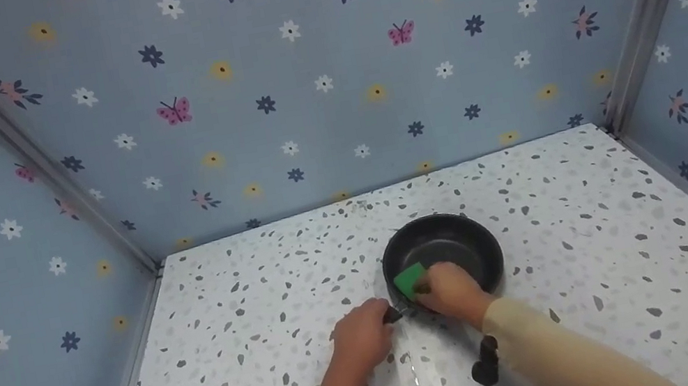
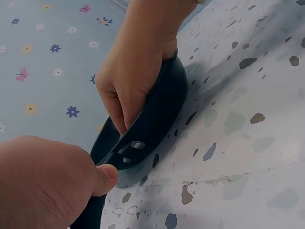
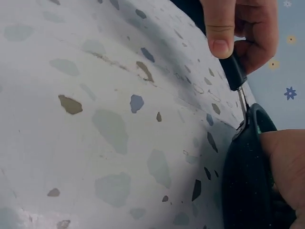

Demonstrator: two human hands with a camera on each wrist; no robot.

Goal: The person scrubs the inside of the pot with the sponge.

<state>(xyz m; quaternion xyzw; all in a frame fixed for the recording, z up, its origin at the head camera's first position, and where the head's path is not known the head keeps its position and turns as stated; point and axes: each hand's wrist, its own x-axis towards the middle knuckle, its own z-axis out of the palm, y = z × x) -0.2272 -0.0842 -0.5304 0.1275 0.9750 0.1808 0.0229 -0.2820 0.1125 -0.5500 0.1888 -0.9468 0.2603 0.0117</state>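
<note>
Left hand: the left hand (image 1: 361, 338) is curling its fingers (image 2: 107, 177) round the dark pan handle (image 1: 392, 315), thumb lying along the top; the grip is closed tight on it.
Pan handle: it is running from the left fingers across to the near-left rim of the pan, joined there by a riveted bracket.
Right hand: the right hand (image 1: 449, 289) is reaching over the near rim, fingers bent down inside and pinching the green sponge (image 1: 410, 279).
Green sponge: it is sitting just beyond the right fingertips, against the pan's inner left wall.
Pan: the black pan (image 1: 459, 245) is resting flat on the countertop, just beyond the left fingers and under the right ones.
Countertop: the speckled white countertop (image 1: 253, 322) is spreading all round both hands.
Wall: the flowered blue wall (image 1: 325, 83) is standing well beyond the fingers.
</note>
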